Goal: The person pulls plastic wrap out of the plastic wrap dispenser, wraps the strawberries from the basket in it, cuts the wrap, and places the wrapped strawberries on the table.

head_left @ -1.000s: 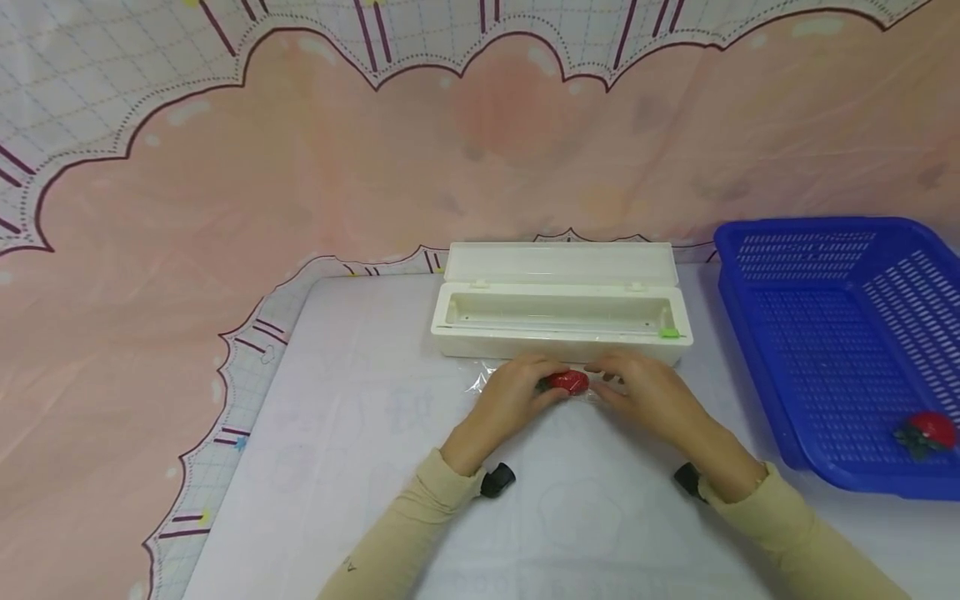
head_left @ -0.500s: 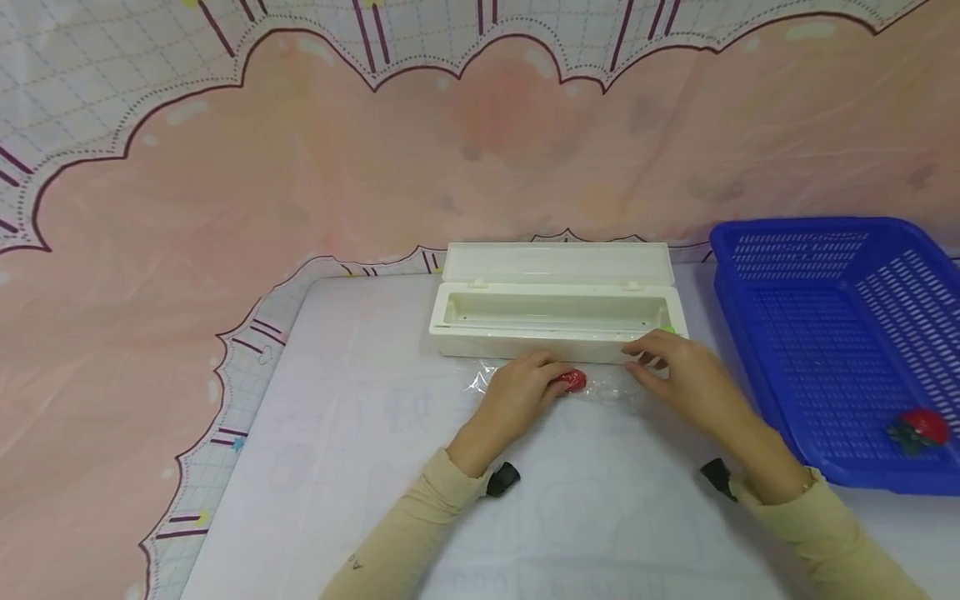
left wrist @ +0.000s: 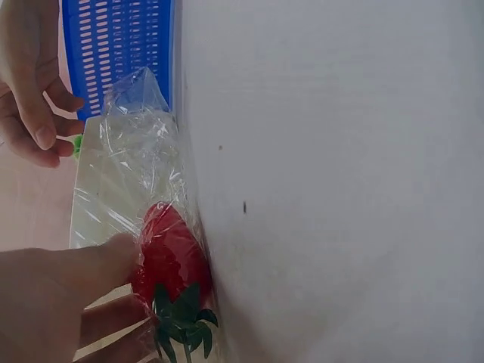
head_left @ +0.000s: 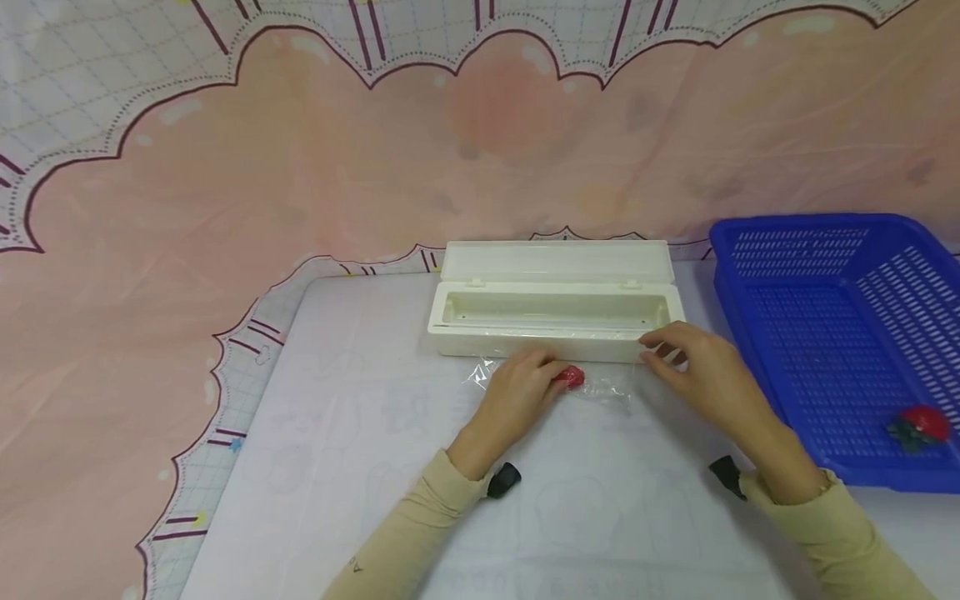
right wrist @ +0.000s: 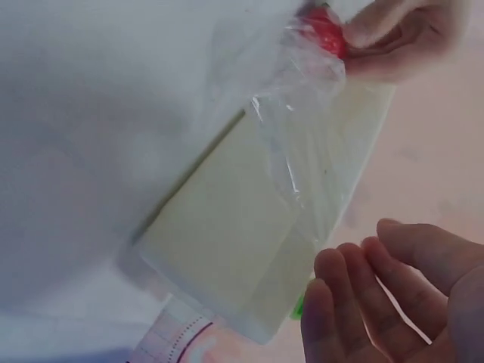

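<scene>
My left hand (head_left: pixel 517 396) grips a red strawberry (head_left: pixel 573 377) with green leaves, wrapped in clear plastic film (head_left: pixel 611 388), in front of a long white box (head_left: pixel 532 343). In the left wrist view the strawberry (left wrist: pixel 174 257) lies between thumb and fingers, leaves toward the wrist. A loose stretch of film trails off past its tip. Beside the box's right front corner is my right hand (head_left: pixel 701 367), fingers loosely bent with nothing between them. Close to those fingertips, a green slider (right wrist: pixel 299 308) shows at the box edge in the right wrist view.
The box's lid (head_left: pixel 558 262) stands raised at the back, its long trough showing. To the right is a blue basket (head_left: pixel 855 350) holding another strawberry (head_left: pixel 924 423). A white cloth (head_left: pixel 360 467) covers the table, and a patterned pink cloth (head_left: pixel 337 158) hangs behind.
My right hand has moved from beside the strawberry rightward to the box's right front corner, covering the green slider in the head view. The left hand keeps its grip on the strawberry, fingers now covering more of it.
</scene>
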### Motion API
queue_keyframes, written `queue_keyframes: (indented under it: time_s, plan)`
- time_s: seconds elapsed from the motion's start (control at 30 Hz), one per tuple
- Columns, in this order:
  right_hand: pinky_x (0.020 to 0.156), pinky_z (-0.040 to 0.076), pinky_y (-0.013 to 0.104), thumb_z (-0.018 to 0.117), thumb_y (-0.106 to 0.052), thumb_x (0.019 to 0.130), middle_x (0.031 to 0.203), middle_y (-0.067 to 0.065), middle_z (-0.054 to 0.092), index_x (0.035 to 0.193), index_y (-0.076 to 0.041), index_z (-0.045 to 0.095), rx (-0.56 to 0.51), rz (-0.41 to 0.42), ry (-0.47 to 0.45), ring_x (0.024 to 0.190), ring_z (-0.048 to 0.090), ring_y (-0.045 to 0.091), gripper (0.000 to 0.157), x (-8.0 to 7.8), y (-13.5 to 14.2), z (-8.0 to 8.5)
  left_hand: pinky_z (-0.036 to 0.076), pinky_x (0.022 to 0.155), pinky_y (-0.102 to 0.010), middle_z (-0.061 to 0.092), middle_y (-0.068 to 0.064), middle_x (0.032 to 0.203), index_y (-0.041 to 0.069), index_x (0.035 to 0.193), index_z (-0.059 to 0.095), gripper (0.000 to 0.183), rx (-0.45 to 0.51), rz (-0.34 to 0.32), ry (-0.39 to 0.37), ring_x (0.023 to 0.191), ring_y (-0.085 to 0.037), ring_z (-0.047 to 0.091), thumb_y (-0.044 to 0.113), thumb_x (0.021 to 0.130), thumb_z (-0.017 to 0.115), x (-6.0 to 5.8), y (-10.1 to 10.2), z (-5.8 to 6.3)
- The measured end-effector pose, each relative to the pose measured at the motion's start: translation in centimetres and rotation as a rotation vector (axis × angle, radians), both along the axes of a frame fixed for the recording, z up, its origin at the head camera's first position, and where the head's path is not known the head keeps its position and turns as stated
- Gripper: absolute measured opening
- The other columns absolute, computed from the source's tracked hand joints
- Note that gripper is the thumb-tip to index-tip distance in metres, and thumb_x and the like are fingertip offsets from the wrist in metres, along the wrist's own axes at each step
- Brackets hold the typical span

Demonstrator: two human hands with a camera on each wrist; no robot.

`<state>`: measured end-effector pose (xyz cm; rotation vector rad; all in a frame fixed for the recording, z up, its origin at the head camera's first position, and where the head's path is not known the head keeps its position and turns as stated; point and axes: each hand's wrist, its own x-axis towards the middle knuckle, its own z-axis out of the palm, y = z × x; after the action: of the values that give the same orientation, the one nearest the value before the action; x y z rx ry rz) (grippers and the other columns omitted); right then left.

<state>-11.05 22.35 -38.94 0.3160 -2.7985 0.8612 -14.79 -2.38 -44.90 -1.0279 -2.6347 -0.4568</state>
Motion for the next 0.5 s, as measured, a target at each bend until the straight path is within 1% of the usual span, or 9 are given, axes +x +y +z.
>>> queue_keyframes:
  time_s: [0.1,0.2,0.3,0.43,0.5]
  plan:
    - [0.067,0.057,0.047,0.07,-0.004,0.089,0.093,0.014,0.071,0.103,-0.001,0.072,-0.009,-0.028,0.034,0.077,0.068,0.029,0.014,0.0,0.1,0.3,0.05,0.091,-0.028,0.069,0.003,0.098,0.015,0.104,0.076,0.015,-0.002,0.01,0.047,0.098,-0.015,0.063,0.024,0.095,0.069,0.0,0.1,0.0]
    - [0.066,0.055,0.045,0.07,-0.003,0.089,0.092,0.014,0.071,0.103,-0.001,0.072,-0.014,-0.064,0.075,0.076,0.067,0.029,0.014,-0.2,0.2,0.5,0.05,0.089,-0.029,0.067,0.002,0.093,0.018,0.102,0.076,0.013,-0.008,0.016,0.075,0.094,-0.017,0.062,0.024,0.094,0.069,0.1,0.4,0.1]
    - [0.067,0.052,0.044,0.069,-0.004,0.09,0.096,0.015,0.07,0.105,-0.001,0.072,-0.01,-0.09,0.096,0.08,0.065,0.029,0.016,-0.5,0.3,0.7,0.05,0.086,-0.03,0.064,0.001,0.09,0.02,0.103,0.077,0.013,-0.026,0.025,0.071,0.091,-0.017,0.061,0.027,0.094,0.07,0.3,0.8,0.2]
    - [0.07,0.051,0.049,0.069,-0.005,0.09,0.103,0.019,0.068,0.109,0.002,0.07,0.01,-0.097,0.081,0.086,0.062,0.034,0.02,-0.7,0.4,1.0,0.049,0.088,-0.03,0.063,0.0,0.092,0.02,0.103,0.077,0.017,-0.081,0.069,0.053,0.095,-0.018,0.06,0.032,0.092,0.071,0.7,1.4,0.4]
    - [0.07,0.05,0.052,0.07,-0.005,0.09,0.104,0.021,0.066,0.11,0.003,0.07,0.028,-0.092,0.069,0.089,0.06,0.037,0.022,-0.9,0.5,1.2,0.048,0.089,-0.031,0.063,0.0,0.094,0.02,0.103,0.076,0.019,-0.118,0.094,0.061,0.097,-0.018,0.06,0.033,0.091,0.073,0.9,1.6,0.4]
